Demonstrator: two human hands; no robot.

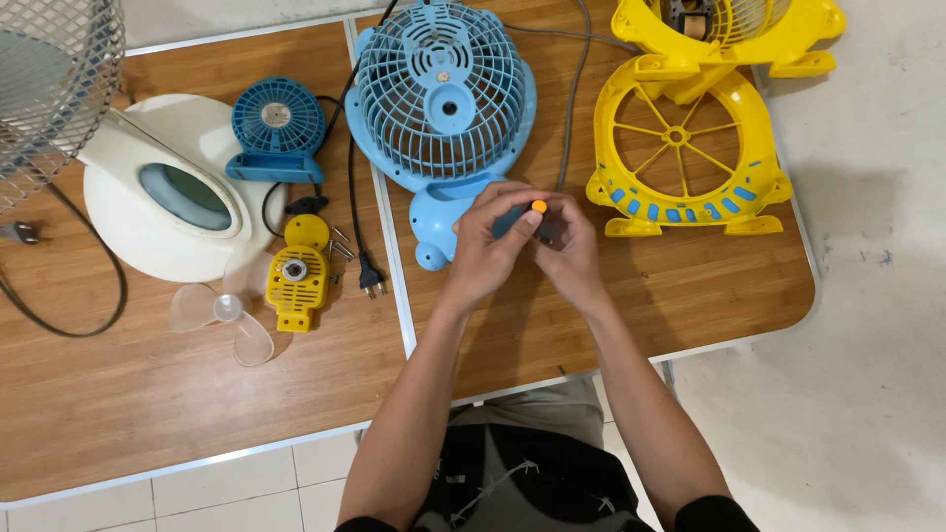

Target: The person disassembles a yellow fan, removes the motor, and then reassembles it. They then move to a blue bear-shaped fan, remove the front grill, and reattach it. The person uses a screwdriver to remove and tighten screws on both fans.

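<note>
Both my hands meet above the table's front middle. My left hand (490, 246) and my right hand (567, 246) together grip a dark tool with an orange tip (538, 207), most of it hidden by fingers. Right behind the hands lies a light blue fan housing (443, 94) with its grille facing up, its base partly under my left hand. A yellow fan grille frame (685, 153) with blue tabs lies to the right.
A yellow motor block (296, 276), loose screws (340, 246), a clear fan blade (227, 315) and a black plug (370, 281) lie left of centre. A small blue fan (278, 128), a white fan base (168, 192) and a wire grille (49, 79) sit far left. Another yellow fan part (729, 30) is at the back right.
</note>
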